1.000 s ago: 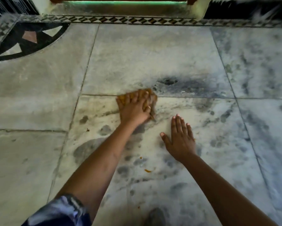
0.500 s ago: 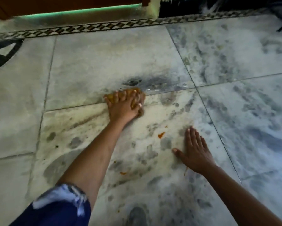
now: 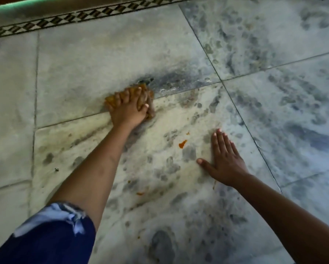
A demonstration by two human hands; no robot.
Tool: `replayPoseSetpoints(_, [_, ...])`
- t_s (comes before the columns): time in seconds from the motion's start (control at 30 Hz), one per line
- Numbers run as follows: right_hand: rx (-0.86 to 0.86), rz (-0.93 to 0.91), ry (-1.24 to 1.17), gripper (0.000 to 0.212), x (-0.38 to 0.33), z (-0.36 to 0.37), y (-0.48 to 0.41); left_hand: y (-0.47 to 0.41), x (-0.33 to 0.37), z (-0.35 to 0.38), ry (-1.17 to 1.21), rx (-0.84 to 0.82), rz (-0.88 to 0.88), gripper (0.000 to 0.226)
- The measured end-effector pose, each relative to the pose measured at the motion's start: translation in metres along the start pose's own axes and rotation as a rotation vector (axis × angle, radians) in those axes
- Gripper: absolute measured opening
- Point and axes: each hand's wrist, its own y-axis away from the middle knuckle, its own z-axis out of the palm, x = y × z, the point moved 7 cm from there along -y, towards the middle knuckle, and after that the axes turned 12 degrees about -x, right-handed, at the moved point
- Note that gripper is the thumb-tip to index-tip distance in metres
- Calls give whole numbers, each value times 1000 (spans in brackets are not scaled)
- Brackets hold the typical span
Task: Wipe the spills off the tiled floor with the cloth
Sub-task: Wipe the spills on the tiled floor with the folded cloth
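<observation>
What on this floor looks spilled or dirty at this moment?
An orange blob lies unwiped on the tiled floor, between the left hand, which presses the stained cloth, and the flat right hand. Smaller orange specks lie nearer the person.

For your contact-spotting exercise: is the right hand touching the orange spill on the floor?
Apart. The head view shows the right hand flat on the tile, with bare floor between its fingertips and the orange spill.

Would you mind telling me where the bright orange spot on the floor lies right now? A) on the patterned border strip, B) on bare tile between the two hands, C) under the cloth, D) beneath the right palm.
B: the orange spot sits uncovered on the tile, between the left hand pressing the cloth and the flat right hand.
</observation>
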Motion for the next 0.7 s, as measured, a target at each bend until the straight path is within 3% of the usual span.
replayPoseSetpoints(0.1, [-5, 3, 14, 110, -1, 0, 0, 50, 28, 25, -123, 21, 227, 62])
replayPoseSetpoints(0.2, [17, -7, 19, 117, 1, 1, -2, 100, 1, 40, -191, 53, 421, 65])
replayPoseSetpoints(0.27, [33, -9, 16, 118, 1, 3, -2, 103, -40, 36, -194, 70, 356, 65])
replayPoseSetpoints(0.33, [60, -15, 15, 116, 2, 3, -2, 79, -66, 18, -142, 100, 174, 64])
replayPoseSetpoints(0.4, [60, -14, 9, 114, 1, 2, -2, 43, -63, 0, -59, 62, -1, 61])
replayPoseSetpoints(0.47, [59, 1, -6, 110, 0, 1, 0, 12, -32, -9, 27, -5, -57, 65])
replayPoseSetpoints(0.6, [69, 4, -14, 104, 6, -4, 3, 27, 59, 16, -49, -23, 134, 66])
replayPoseSetpoints(0.7, [124, 40, -10, 96, 25, -9, 8, 83, 79, 43, -192, 10, 381, 65])
